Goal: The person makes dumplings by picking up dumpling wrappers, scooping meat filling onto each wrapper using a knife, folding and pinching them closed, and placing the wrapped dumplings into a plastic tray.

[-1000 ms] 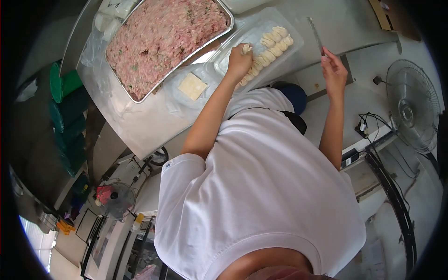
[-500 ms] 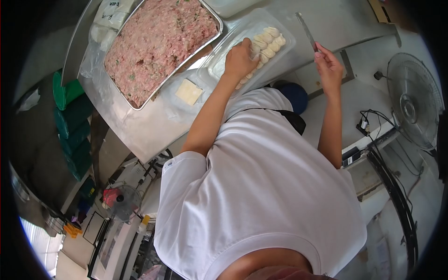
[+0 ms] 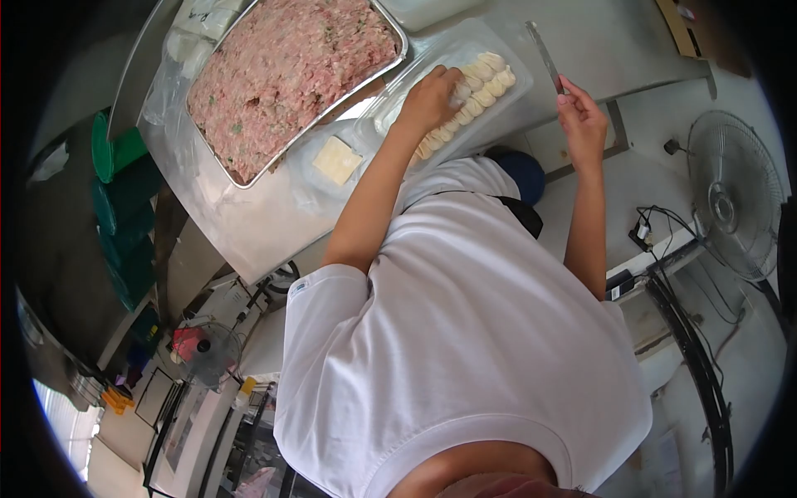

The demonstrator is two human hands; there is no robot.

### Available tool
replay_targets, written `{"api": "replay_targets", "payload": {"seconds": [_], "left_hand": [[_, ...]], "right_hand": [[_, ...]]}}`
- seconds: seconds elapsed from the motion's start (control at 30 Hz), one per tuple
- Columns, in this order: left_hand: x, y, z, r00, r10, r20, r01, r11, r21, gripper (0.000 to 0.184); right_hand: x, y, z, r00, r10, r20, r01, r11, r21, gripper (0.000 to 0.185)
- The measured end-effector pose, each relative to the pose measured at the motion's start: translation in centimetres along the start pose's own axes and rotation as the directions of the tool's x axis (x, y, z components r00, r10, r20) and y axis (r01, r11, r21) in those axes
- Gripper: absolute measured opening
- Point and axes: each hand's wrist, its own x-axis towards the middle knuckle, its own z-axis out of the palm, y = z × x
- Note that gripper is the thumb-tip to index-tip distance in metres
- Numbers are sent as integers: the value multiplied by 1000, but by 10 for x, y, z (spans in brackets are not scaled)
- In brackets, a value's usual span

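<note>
My left hand (image 3: pixel 427 100) is inside a clear plastic container (image 3: pixel 513 104), its fingers curled and closed on a dumpling at the edge of the rows. Most of that dumpling is hidden by the fingers. Several pale folded dumplings (image 3: pixel 483 95) lie in rows beside it. My right hand (image 3: pixel 583 120), right of the container, grips a thin flat metal spatula (image 3: pixel 544 56) that points up and away. Left of the container, a stack of square wrappers (image 3: pixel 337 160) rests on clear plastic. A metal tray (image 3: pixel 242 184) holds a heap of minced meat (image 3: pixel 286 75).
The metal table (image 3: pixel 241 228) reaches under the trays. At the upper left are plastic-wrapped packets (image 3: pixel 199 29). Another clear container (image 3: pixel 423 12) stands at the top edge, with a cardboard box (image 3: pixel 681 29) at the upper right. A fan (image 3: pixel 724 203) is at the right.
My left hand has carried a dumpling from above the container down to the rows and stays there. My right hand has shifted slightly up and left with the spatula. The view has wobbled.
</note>
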Motion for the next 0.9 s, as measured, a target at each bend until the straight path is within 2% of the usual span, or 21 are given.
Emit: {"api": "replay_targets", "payload": {"seconds": [0.03, 0.07, 0.13, 0.2, 0.27, 0.3, 0.37, 0.4, 0.53, 0.6, 0.63, 0.7, 0.73, 0.8, 0.9], "left_hand": [[-6, 7, -7, 998, 8, -69, -4, 998, 65, 27], [-17, 10, -16, 997, 1, -75, 4, 998, 66, 27], [-46, 9, -45, 980, -59, -191, 57, 998, -16, 28], [-90, 0, -66, 944, -192, -268, 201, 980, 7, 27], [-133, -22, -75, 878, -388, -281, 447, 875, 185, 27], [-148, -34, -72, 873, -394, -288, 453, 873, 181, 27], [-180, -52, -62, 720, -653, -237, 683, 605, 409, 27], [-185, -57, -63, 752, -612, -244, 657, 673, 339, 28], [-198, -75, -58, 723, -632, -277, 687, 702, 190, 26], [-199, -84, -68, 720, -662, -210, 675, 738, -13, 22], [-199, -80, -69, 716, -665, -212, 677, 736, -21, 22], [-191, -70, -73, 741, -592, -317, 636, 770, 48, 17], [-187, -65, -71, 737, -594, -322, 639, 768, 42, 17], [-179, -62, -67, 750, -582, -313, 648, 742, 172, 16], [-182, -77, -61, 792, -539, -287, 594, 790, 154, 17]], "right_hand": [[0, 0, 2, 1000, -6, 15, 6, 1000, 3, 33], [0, -1, 5, 1000, -5, 25, 5, 1000, 2, 33], [-2, -1, 9, 1000, 8, 10, -8, 1000, 8, 34], [-3, 0, 12, 1000, -6, 22, 6, 1000, -13, 33], [-1, 0, 16, 999, -27, 38, 28, 999, -36, 33], [1, 1, 19, 998, -37, 42, 38, 999, -29, 33], [2, -1, 26, 996, -46, 71, 48, 999, -24, 33], [5, -4, 31, 995, -46, 85, 49, 998, -28, 33], [7, -18, 51, 982, -65, 179, 66, 998, -3, 33], [8, -24, 62, 965, -104, 239, 114, 993, -26, 33], [4, -25, 67, 951, -127, 281, 147, 988, -48, 33], [1, -27, 78, 940, -125, 319, 139, 990, -22, 34], [-1, -27, 83, 929, -117, 351, 121, 993, 9, 34], [-3, -25, 90, 914, -111, 391, 121, 993, 0, 35], [-7, -29, 100, 896, -105, 432, 117, 993, -1, 35]]}}
